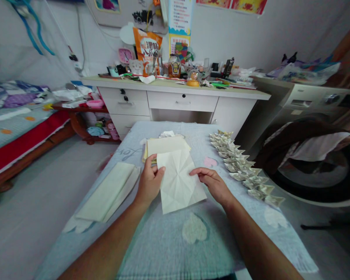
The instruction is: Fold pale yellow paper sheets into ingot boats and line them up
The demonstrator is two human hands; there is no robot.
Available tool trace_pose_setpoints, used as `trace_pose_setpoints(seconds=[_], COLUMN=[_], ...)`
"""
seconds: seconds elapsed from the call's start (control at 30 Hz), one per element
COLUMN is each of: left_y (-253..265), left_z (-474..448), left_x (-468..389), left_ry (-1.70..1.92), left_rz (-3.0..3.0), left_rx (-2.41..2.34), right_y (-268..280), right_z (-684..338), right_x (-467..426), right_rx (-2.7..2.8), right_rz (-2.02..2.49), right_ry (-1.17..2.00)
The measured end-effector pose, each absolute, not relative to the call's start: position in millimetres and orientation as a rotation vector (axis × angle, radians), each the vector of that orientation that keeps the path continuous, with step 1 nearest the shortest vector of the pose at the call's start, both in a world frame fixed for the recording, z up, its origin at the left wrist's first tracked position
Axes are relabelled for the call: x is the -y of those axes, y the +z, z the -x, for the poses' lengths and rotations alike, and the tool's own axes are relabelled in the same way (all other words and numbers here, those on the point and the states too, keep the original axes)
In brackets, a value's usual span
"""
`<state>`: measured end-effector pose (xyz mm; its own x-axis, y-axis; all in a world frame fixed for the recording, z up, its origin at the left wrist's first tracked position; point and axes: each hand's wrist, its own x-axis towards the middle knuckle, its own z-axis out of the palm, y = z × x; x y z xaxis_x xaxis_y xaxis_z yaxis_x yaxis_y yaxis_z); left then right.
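Paper-folding step: creased sheet (179, 181) lies mid-surface (163, 249), just before the paper stack (166, 147); left hand (150, 182) pinches its left edge, right hand (212, 182) presses fingers flat on its right edge; next fold likely needs creases aligned; folded pieces (245, 171) line the right edge.

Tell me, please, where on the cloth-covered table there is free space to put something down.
The cloth is bare near the front edge, below the creased sheet and between the forearms. A smaller bare strip lies between the sheet and the folded paper row. The left side is crowded by the paper stack, the far end by the yellow sheets.
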<state>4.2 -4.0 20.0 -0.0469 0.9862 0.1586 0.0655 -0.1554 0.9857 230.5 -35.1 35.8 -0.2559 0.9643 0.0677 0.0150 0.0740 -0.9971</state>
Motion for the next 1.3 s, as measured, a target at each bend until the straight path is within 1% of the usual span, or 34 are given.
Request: trace_pose_setpoints(seconds=[0.07, 0.1, 0.13, 0.17, 0.27, 0.33, 0.37, 0.43, 0.53, 0.67, 0.77, 0.93, 1.07, 1.2, 1.3], left_y=[16.0, 14.2, 12.4, 10.8, 7.5, 6.5, 6.1, 5.3, 4.0, 5.3, 10.5, 22.7, 25.4, 19.1, 15.6], left_z=[-3.5, -3.5, -3.7, -4.1, -6.2, -7.1, -7.0, -5.8, -2.2, 1.1, 2.3, 7.7, 9.0, 1.8, -3.1], left_x=[4.4, 4.8, 5.3, 5.8, 7.3, 7.7, 7.6, 7.0, 6.1, 6.7, 8.2, 13.8, 17.3, 17.6, 18.0], left_ry=[1.273, 1.249, 1.231, 1.217, 1.184, 1.164, 1.157, 1.148, 1.086, 0.941, 1.055, 1.21, 1.126, 0.918, 0.889], left_rz=[-1.359, -1.372, -1.387, -1.403, -1.444, -1.455, -1.459, -1.485, -1.621, -1.94, -2.046, -1.716, -1.577, -1.548, -1.575], left_rx=[-1.229, -1.249, -1.271, -1.293, -1.333, -1.348, -1.355, -1.377, -1.452, -1.587, -1.507, -1.129, -0.86, -0.973, -1.08], right_y=[31.6, 29.2, 26.8, 24.5, 19.6, 18.8, 19.2, 20.7, 23.7, 27.0, 28.3, 24.6, 18.7, 14.3, 12.2], right_z=[-236.1, -238.4, -240.3, -241.7, -242.5, -241.1, -240.2, -238.8, -237.9, -236.4, -234.2, -230.6, -227.8, -225.9, -225.8], right_x=[34.9, 34.4, 33.8, 32.9, 30.4, 29.7, 29.9, 31.2, 34.1, 35.6, 34.8, 34.5, 34.1, 32.8, 32.2], right_rx=[1.474, 1.521, 1.595, 1.689, 1.973, 2.085, 2.129, 2.222, 2.329, 2.328, 2.282, 2.111, 1.938, 1.82, 1.776], right_rz=[0.985, 0.97, 0.978, 1.004, 1.141, 1.192, 1.193, 1.155, 1.094, 1.03, 1.0, 1.114, 1.217, 1.208, 1.265], right_ry=[1.478, 1.493, 1.444, 1.336, 0.822, 0.538, 0.454, 0.397, 0.483, 0.616, 0.71, 0.787, 0.896, 0.962, 0.933])
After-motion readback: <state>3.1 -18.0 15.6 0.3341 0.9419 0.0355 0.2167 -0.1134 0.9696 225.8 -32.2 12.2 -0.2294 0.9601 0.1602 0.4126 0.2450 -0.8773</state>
